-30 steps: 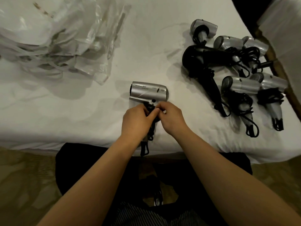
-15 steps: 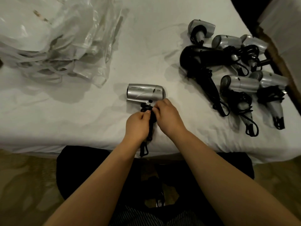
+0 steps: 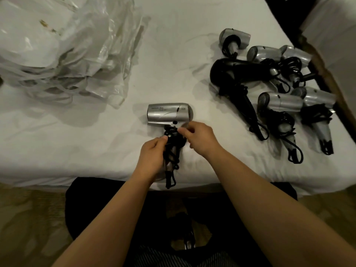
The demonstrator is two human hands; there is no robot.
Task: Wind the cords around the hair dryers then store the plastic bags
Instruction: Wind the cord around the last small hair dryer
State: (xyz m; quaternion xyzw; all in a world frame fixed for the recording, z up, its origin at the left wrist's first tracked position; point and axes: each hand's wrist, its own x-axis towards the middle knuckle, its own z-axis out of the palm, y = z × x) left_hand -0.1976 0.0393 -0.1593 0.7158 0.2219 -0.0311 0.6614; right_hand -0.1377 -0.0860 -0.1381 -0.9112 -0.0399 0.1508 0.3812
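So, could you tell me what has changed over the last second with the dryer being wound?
The left hand slid down the handle toward the table edge, gripping the cord; the right hand shifted right, pinching cord near the hinge. The silver dryer, the dryer pile and the bags stayed put.

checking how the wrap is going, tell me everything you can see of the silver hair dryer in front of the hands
The silver hair dryer lies on its side on the white sheet, its barrel crosswise with the grille end to the right and small unreadable print on the left part. It looks like silver plastic with a black button near the hinge. Its handle points toward the person and is wrapped in a black cord, a loop hanging past the bed edge. The left hand grips the wrapped handle; the right hand pinches the cord near the hinge.
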